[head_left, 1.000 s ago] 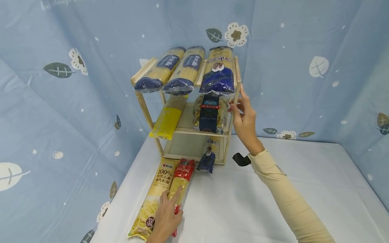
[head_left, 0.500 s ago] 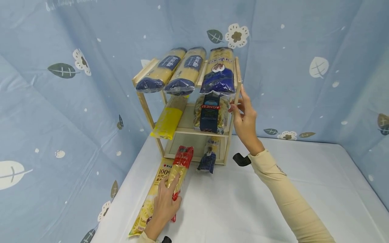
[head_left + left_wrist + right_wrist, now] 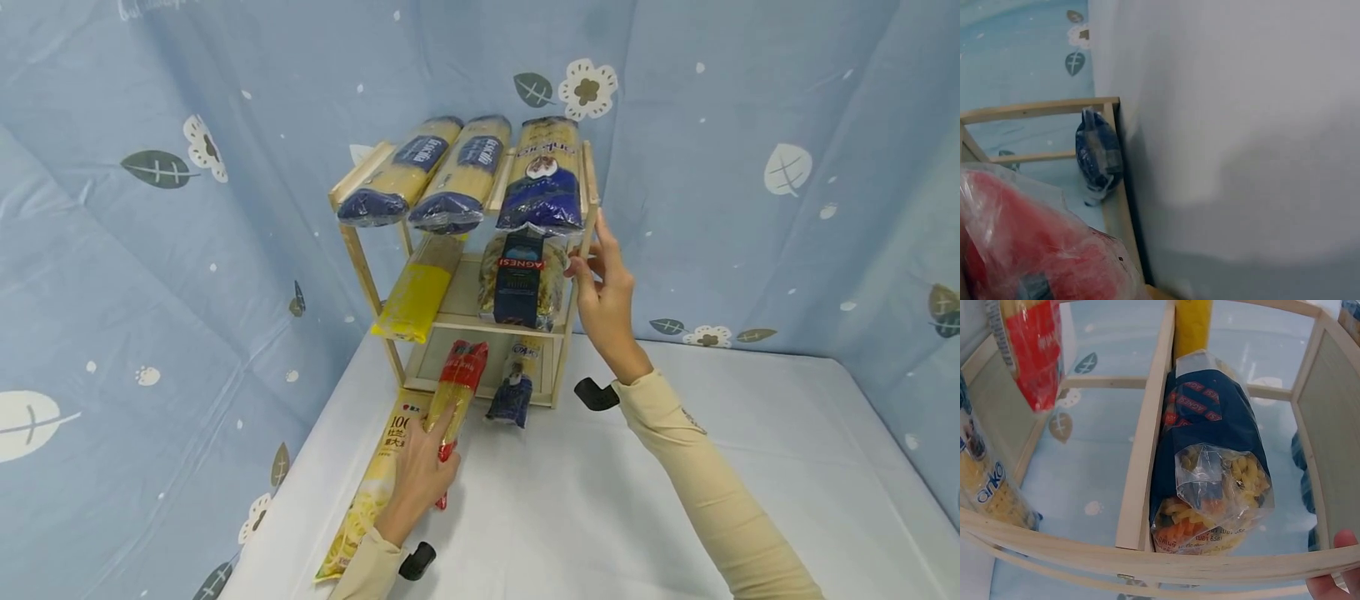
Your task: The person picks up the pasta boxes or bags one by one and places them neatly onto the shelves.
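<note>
My left hand [image 3: 437,437] grips a spaghetti packet with a red end [image 3: 461,379], held slanted just above the table. Its red end points at the front of a wooden three-tier rack [image 3: 362,268]. In the left wrist view that red end [image 3: 1035,250] fills the lower left corner. My right hand [image 3: 592,262] holds the rack's right front post beside a dark blue Agnesi pasta bag [image 3: 521,279] on the middle shelf. The right wrist view shows this bag [image 3: 1210,469], the red packet [image 3: 1032,350] beyond it, and one fingertip [image 3: 1335,581].
Three long spaghetti packets [image 3: 457,179] lie on the top shelf and a yellow packet [image 3: 415,298] on the middle one. A small blue packet [image 3: 513,390] sticks out of the bottom shelf. A large "100%" spaghetti packet [image 3: 371,500] lies on the white table [image 3: 600,517]. Blue curtains surround everything.
My left hand has lifted the red-ended packet off the large packet and carried it forward toward the rack. The right hand has stayed on the post.
</note>
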A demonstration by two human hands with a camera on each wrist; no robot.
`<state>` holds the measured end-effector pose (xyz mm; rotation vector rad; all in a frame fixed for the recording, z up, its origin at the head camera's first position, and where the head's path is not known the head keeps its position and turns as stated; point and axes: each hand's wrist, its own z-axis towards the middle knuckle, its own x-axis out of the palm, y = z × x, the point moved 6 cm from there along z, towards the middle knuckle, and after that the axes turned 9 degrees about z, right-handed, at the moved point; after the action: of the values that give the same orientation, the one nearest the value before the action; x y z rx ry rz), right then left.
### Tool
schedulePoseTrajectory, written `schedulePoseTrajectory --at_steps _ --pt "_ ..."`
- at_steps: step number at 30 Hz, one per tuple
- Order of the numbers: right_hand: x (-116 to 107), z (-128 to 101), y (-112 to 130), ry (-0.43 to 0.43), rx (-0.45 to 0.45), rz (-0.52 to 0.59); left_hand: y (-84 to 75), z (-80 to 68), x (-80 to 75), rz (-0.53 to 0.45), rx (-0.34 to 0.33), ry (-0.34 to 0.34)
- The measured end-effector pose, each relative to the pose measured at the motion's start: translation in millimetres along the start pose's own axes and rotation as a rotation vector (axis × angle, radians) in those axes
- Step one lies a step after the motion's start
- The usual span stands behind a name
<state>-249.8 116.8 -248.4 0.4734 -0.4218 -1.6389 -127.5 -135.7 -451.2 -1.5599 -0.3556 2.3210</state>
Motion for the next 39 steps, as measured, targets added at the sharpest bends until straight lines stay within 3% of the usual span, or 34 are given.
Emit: schedulePoseTrajectory --at_steps 14,20,27,39 --pt "0 -2 -1 -0.003 -0.008 0.006 -7.7 47.4 18.9 -0.028 0.071 -0.015" --pt "1 -1 0 -0.006 -0.018 0.005 -10.2 67.9 31.0 -0.034 0.08 0.008" --pt "2 -2 -2 0.008 -0.01 0.004 -7.2 86.7 49.2 -0.001 0.037 0.104" --pt "0 -1 -1 0.022 -0.018 -0.009 -7.6 118.7 79.8 0.01 -0.003 0.148"
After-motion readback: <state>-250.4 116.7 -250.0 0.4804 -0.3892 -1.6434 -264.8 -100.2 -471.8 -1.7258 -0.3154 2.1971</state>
